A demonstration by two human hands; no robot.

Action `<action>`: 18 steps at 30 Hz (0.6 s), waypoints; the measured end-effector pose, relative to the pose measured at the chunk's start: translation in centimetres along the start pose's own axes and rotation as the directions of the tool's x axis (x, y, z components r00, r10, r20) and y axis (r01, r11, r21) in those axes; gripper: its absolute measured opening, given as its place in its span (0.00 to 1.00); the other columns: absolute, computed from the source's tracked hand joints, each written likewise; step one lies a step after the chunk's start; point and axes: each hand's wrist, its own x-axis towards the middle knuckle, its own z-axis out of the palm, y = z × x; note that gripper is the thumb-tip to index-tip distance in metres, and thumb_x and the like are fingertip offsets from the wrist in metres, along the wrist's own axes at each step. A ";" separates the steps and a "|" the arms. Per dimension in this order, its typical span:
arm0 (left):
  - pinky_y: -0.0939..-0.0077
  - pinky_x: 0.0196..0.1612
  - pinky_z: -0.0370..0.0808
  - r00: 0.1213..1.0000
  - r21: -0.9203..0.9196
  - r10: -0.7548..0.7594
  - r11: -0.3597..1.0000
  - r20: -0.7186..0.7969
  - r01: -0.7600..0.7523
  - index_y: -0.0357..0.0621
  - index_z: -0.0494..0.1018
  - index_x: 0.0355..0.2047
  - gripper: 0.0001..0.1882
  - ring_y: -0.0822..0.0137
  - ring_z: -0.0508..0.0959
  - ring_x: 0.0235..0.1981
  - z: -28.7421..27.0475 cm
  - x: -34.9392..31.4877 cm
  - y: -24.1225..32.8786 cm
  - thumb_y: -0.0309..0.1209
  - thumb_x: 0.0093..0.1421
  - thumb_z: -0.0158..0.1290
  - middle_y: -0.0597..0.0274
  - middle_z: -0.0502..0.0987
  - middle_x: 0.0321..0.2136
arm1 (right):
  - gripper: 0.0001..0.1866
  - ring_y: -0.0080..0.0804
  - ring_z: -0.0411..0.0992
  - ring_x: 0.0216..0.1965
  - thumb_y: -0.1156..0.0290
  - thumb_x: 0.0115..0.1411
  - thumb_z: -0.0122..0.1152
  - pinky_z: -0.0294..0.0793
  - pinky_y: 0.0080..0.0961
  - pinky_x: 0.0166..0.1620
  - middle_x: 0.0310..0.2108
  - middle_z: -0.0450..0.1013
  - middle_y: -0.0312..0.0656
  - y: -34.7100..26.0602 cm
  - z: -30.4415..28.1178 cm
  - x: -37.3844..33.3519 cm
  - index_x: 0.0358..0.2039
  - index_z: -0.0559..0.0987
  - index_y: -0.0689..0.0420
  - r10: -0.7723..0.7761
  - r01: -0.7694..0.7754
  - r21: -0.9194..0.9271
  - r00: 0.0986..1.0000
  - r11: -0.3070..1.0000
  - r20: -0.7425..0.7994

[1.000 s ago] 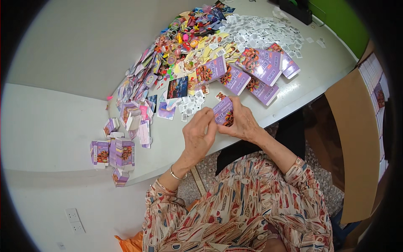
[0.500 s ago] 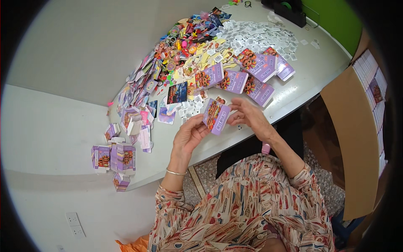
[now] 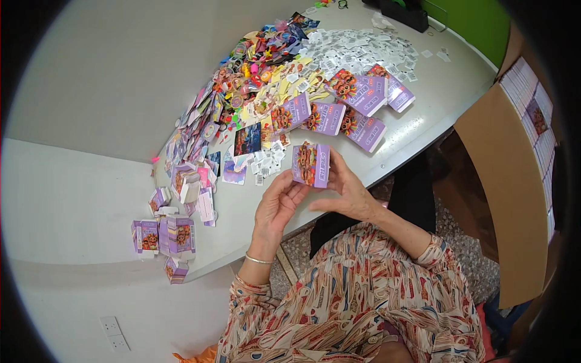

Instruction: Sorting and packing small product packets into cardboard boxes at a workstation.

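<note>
Over the table's near edge I hold a small purple cardboard box (image 3: 311,164) with a colourful cartoon picture; two of its faces show. My left hand (image 3: 278,204) grips its lower left corner between thumb and fingers, palm turned up. Along the right side of the box lie the fingers of my right hand (image 3: 350,192), while its thumb stretches out below; the fingertips are partly hidden behind the box. Just beyond my hands are several flat purple cartons (image 3: 363,130), overlapping one another. A small pile of white printed slips (image 3: 266,162) is left of the box.
Small coloured toys (image 3: 254,69), yellow cut-outs (image 3: 290,81) and a wide heap of white slips (image 3: 357,53) cover the far table. Stacked purple boxes (image 3: 177,235) stand at the left. A big brown cardboard box (image 3: 511,199) with packed cartons is at the right. A black tape dispenser (image 3: 405,13) sits far back.
The flat-looking carton in my left hand now shows two faces, opened into a box shape. My right hand has come in against its right side. The view has shifted slightly.
</note>
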 end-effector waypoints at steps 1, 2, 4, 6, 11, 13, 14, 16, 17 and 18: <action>0.64 0.49 0.78 1.000 0.006 -0.008 1.000 0.003 0.008 0.36 0.72 0.44 0.12 0.61 0.78 0.43 0.5 -0.2 -0.4 0.25 0.60 0.54 0.54 0.76 0.43 | 0.56 0.38 0.64 0.55 0.66 0.46 0.74 0.68 0.34 0.55 0.62 0.54 0.49 0.2 0.0 0.0 0.66 0.45 0.62 -0.122 0.112 -0.265 0.992 0.958 -0.025; 0.64 0.50 0.77 0.999 -0.002 -0.031 1.000 0.009 0.031 0.36 0.71 0.45 0.12 0.60 0.77 0.44 1.1 -0.4 -0.9 0.26 0.61 0.53 0.53 0.76 0.44 | 0.61 0.43 0.66 0.51 0.58 0.44 0.77 0.67 0.37 0.55 0.61 0.54 0.53 0.5 -0.2 0.0 0.66 0.43 0.65 -0.243 0.200 -0.512 0.970 0.835 -0.018; 0.64 0.52 0.76 0.998 -0.003 -0.054 0.999 0.015 0.055 0.36 0.71 0.45 0.12 0.60 0.77 0.45 1.5 -0.9 -1.9 0.26 0.61 0.53 0.53 0.75 0.45 | 0.63 0.46 0.64 0.53 0.55 0.41 0.77 0.65 0.39 0.57 0.59 0.55 0.55 1.5 -0.4 0.5 0.66 0.43 0.65 -0.308 0.207 -0.621 0.950 0.756 -0.059; 0.66 0.53 0.75 0.981 -0.007 -0.138 0.990 0.138 0.140 0.35 0.70 0.48 0.13 0.61 0.76 0.48 1.6 -1.4 -2.4 0.26 0.63 0.50 0.53 0.74 0.48 | 0.61 0.53 0.62 0.53 0.54 0.41 0.77 0.62 0.39 0.57 0.53 0.58 0.58 1.6 -0.2 0.8 0.64 0.46 0.66 -0.390 0.218 -0.707 0.917 0.673 -0.088; 0.71 0.52 0.73 0.976 0.499 0.123 0.843 0.180 -0.199 0.31 0.69 0.53 0.17 0.68 0.75 0.47 2.3 -1.9 -2.3 0.28 0.67 0.46 0.55 0.74 0.49 | 0.51 0.52 0.64 0.47 0.59 0.40 0.77 0.66 0.40 0.51 0.48 0.61 0.54 2.0 -1.1 0.9 0.59 0.55 0.63 -0.513 0.275 -0.826 0.858 0.492 -0.020; 0.73 0.51 0.73 0.917 0.646 0.343 0.658 0.202 -0.388 0.32 0.70 0.52 0.17 0.69 0.75 0.45 4.9 -3.1 -1.1 0.30 0.68 0.46 0.56 0.75 0.46 | 0.48 0.50 0.65 0.45 0.61 0.39 0.78 0.68 0.40 0.46 0.46 0.63 0.52 0.9 -1.4 0.8 0.56 0.58 0.61 -0.550 0.295 -0.872 0.835 0.391 0.036; 0.76 0.52 0.71 0.900 0.606 0.368 0.668 0.235 -0.432 0.31 0.69 0.53 0.17 0.69 0.75 0.46 4.9 -3.6 -0.8 0.30 0.68 0.46 0.55 0.75 0.47 | 0.47 0.50 0.65 0.43 0.63 0.37 0.77 0.68 0.40 0.46 0.44 0.63 0.51 0.6 -1.3 0.9 0.54 0.60 0.61 -0.563 0.283 -0.906 0.824 0.315 0.062; 0.76 0.52 0.70 0.875 0.697 0.424 0.555 0.233 -0.454 0.31 0.68 0.54 0.18 0.70 0.75 0.47 5.0 -4.2 -0.9 0.29 0.67 0.47 0.55 0.75 0.47 | 0.45 0.50 0.64 0.43 0.64 0.31 0.77 0.66 0.41 0.47 0.43 0.64 0.49 0.1 -0.8 0.9 0.51 0.64 0.63 -0.561 0.218 -0.949 0.826 0.227 0.056; 0.76 0.53 0.69 0.849 0.773 0.468 0.435 0.244 -0.462 0.30 0.67 0.55 0.19 0.70 0.74 0.48 5.2 -4.4 -1.0 0.29 0.67 0.48 0.55 0.76 0.47 | 0.45 0.50 0.64 0.43 0.64 0.31 0.77 0.66 0.41 0.47 0.43 0.64 0.49 0.0 -0.6 0.9 0.51 0.64 0.63 -0.560 0.226 -0.947 0.826 0.230 0.061; 0.75 0.52 0.69 0.836 0.804 0.463 0.354 0.293 -0.478 0.29 0.65 0.56 0.21 0.70 0.74 0.47 5.6 -4.6 -1.3 0.29 0.65 0.49 0.52 0.76 0.47 | 0.45 0.49 0.63 0.44 0.63 0.31 0.76 0.65 0.41 0.47 0.43 0.64 0.49 -0.1 -0.6 0.8 0.50 0.65 0.64 -0.515 0.187 -0.965 0.854 0.181 0.069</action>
